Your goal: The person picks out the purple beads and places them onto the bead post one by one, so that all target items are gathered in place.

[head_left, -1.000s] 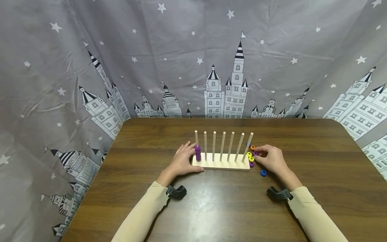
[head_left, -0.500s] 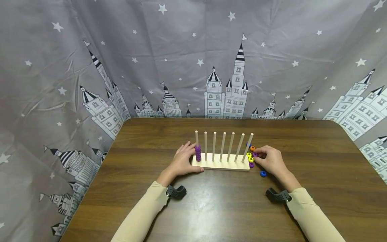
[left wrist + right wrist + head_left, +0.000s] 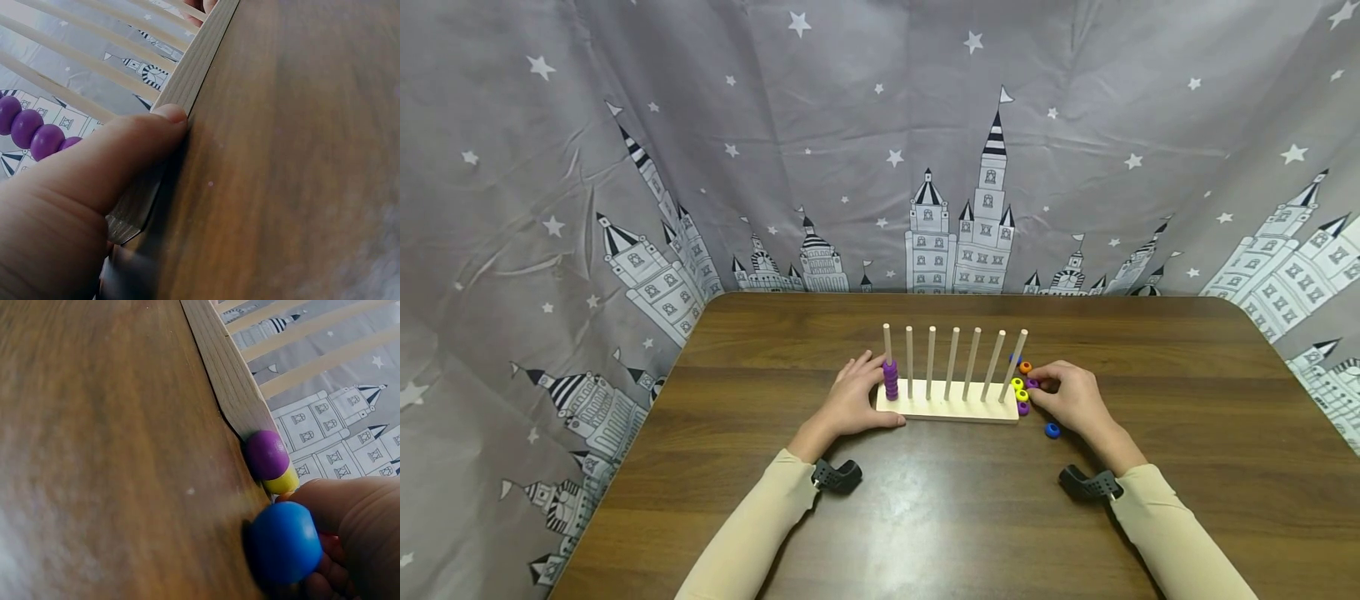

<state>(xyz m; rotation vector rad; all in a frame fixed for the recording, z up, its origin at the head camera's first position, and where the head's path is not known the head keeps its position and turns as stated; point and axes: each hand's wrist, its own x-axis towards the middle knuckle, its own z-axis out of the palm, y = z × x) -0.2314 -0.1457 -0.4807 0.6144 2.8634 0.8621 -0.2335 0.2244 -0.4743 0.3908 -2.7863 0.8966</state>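
A wooden peg stand [image 3: 951,408] with several upright pegs stands mid-table. Purple beads [image 3: 891,380] are stacked on its leftmost peg. My left hand [image 3: 850,400] grips the stand's left end, its thumb along the front edge of the base, as the left wrist view also shows; the other fingertips are hidden behind. At the right end, my right hand [image 3: 1075,398] has thumb and forefinger on a purple bead [image 3: 1032,384] lying on the table. Beside it lie yellow beads [image 3: 1021,396], another purple bead [image 3: 267,455] and an orange bead [image 3: 1026,367].
A blue bead [image 3: 1052,430] lies in front of my right hand, large in the right wrist view. Another blue bead [image 3: 1016,359] sits behind the rightmost peg. The brown wooden table [image 3: 925,517] reaches back to a grey castle-print curtain [image 3: 850,125].
Both hands hold nearly the same places. The right hand has shifted very slightly at the purple bead; the head view has moved a little.
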